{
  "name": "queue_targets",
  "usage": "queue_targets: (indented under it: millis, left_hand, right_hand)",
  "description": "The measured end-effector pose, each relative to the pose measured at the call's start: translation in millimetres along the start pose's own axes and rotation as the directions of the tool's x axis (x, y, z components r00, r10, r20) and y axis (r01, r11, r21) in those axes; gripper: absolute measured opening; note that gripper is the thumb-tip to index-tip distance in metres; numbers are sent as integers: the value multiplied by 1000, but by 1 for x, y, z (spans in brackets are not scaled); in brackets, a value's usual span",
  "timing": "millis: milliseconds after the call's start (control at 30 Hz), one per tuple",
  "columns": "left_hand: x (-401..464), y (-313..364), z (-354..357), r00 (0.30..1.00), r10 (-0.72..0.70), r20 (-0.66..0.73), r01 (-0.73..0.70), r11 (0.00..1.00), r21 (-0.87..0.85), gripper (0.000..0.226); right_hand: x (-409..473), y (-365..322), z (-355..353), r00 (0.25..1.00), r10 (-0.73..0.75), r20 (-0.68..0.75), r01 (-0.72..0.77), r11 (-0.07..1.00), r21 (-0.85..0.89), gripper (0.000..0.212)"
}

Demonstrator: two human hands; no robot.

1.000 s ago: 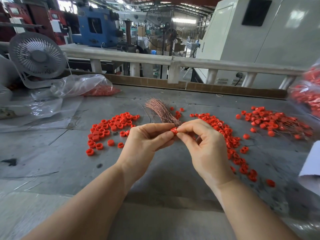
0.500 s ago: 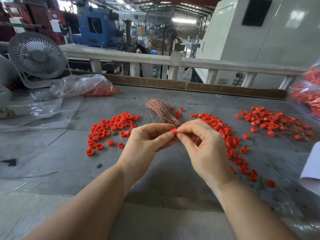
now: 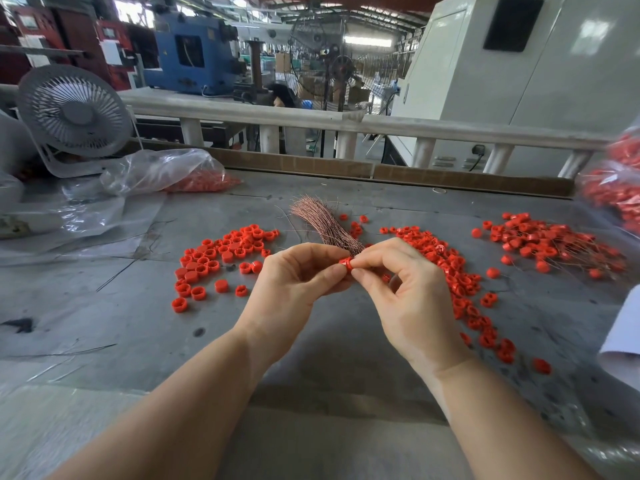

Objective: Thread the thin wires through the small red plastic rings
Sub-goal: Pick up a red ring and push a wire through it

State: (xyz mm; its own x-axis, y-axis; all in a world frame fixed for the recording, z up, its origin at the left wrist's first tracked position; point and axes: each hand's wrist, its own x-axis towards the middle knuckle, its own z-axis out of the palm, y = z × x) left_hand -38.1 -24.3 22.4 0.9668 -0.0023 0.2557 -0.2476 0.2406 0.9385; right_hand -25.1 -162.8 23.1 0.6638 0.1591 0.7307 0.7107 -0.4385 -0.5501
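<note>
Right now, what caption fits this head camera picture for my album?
Two hands, left hand and right hand, pinch one small red plastic ring beside a thin copper wire bundle.

Desk: a grey, scuffed desk point(image 3: 104, 306) with dark stains filled the foreground, edged at the back by a low brown board point(image 3: 450, 176).
Railing: a pale railing point(image 3: 433, 128) on short posts ran across behind the desk.
Fan: a small white fan point(image 3: 74, 110) stood at the far left corner.
Plastic: crumpled clear plastic bags point(image 3: 152, 169) lay beside the fan.
Machines: a blue machine point(image 3: 188, 53) stood behind the railing at left; a large white cabinet point(image 3: 554, 81) with a dark panel rose at right.
Pedestal fan: a tall wire-caged one point(image 3: 317, 39) stood mid-hall.
Light: daylight came through the hall's far openings under a trussed roof.
</note>
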Motion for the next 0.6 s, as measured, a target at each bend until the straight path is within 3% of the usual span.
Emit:
queue_targets:
  millis: [333,600]
  left_hand:
    - [-1,-1,1,997,62,-46,-60,997,48,15]
    - [-1,1,2,999,10,-47,-12,999,-48,16]
  right_hand:
    - [1,-2,0,1000,10,-2,-10,1000,7,6]
    - [-2,-2,2,996,90,-22,-90,996,29,7]
